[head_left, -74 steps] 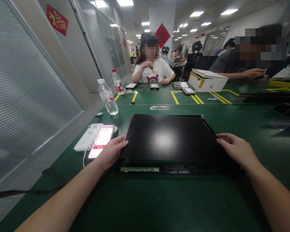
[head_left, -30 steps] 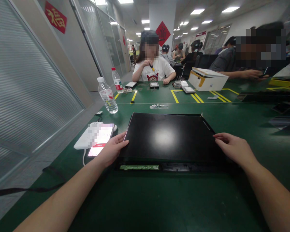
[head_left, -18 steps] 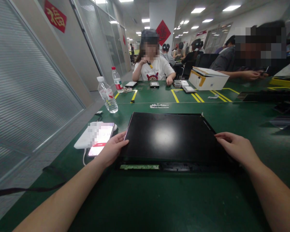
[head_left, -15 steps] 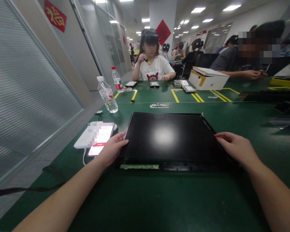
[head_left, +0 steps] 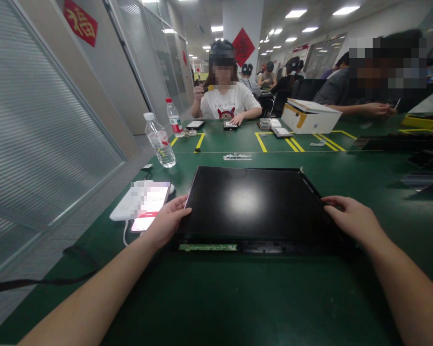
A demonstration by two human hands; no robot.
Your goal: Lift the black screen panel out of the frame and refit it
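Observation:
A black flat display panel [head_left: 245, 206] lies before me over the green table, its glossy face up and reflecting a ceiling light. Along its near edge a narrow green circuit board [head_left: 208, 247] shows beside a dark strip. My left hand [head_left: 171, 215] grips the left edge, thumb on top and the other fingers at the side. At the right edge my right hand [head_left: 350, 218] holds the panel in the same way, its fingertips partly hidden. A dark frame shows under the panel at the far right corner.
Left of the panel lie a lit phone [head_left: 151, 206] and a white device [head_left: 126, 204] with a cable. Two water bottles [head_left: 160, 144] stand farther back. White scraps [head_left: 237, 156] lie beyond the panel. Across the table a person [head_left: 227, 98] works near a white box [head_left: 310, 117].
The person opposite has lowered the tool hand and set the other hand on a small device. My hands and the panel look nearly unmoved.

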